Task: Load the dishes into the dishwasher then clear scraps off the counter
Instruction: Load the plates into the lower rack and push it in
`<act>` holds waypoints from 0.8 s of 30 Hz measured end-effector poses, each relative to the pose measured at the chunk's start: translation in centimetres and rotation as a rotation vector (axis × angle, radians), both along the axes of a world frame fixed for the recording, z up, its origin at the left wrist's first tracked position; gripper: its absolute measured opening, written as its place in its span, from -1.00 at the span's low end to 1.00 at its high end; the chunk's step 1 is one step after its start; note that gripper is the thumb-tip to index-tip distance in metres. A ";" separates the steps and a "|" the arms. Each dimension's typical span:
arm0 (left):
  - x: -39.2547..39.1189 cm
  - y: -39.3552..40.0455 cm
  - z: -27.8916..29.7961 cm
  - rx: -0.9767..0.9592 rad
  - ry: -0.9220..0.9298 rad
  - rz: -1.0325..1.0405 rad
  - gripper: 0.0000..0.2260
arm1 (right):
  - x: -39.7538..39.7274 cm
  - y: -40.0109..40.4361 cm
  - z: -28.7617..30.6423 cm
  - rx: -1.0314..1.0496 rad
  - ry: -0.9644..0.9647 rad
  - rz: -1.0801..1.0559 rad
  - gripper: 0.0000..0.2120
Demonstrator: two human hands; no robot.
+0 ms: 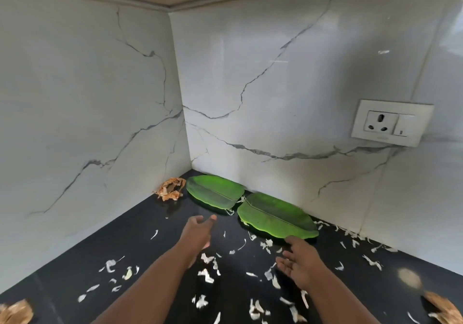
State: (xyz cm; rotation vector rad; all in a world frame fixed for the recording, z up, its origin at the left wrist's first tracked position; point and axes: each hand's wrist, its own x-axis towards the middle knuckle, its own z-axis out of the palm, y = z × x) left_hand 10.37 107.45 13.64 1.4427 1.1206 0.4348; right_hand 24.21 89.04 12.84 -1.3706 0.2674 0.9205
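Black surface (155, 223) strewn with white scraps (206, 275); left hand (198, 231) and right hand (300, 261) hover open, empty, near two green leaf plates (215, 192)

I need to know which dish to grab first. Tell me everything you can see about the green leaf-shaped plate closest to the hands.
The nearer leaf plate is bright green, shaped like a banana leaf with a wavy edge and a darker rib running along its length. It looks glossy and rigid, though the material is unclear. It lies flat on the black counter close to the wall, its far tip next to the other leaf plate. It looks empty. White scraps lie around it. The right hand reaches toward its near edge, fingertips at the rim.
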 end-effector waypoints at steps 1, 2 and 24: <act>1.2 1.5 -0.5 -0.090 -0.051 0.043 -0.55 | 0.8 1.0 -0.2 0.058 0.080 -0.064 -0.72; 2.5 2.9 -1.0 -0.162 -0.083 0.090 -0.59 | 1.6 1.8 -0.4 0.101 0.148 -0.119 -0.66; 7.5 6.9 -0.6 -0.480 -0.470 0.434 -0.96 | 4.4 -1.0 1.6 0.264 0.207 -0.238 -0.90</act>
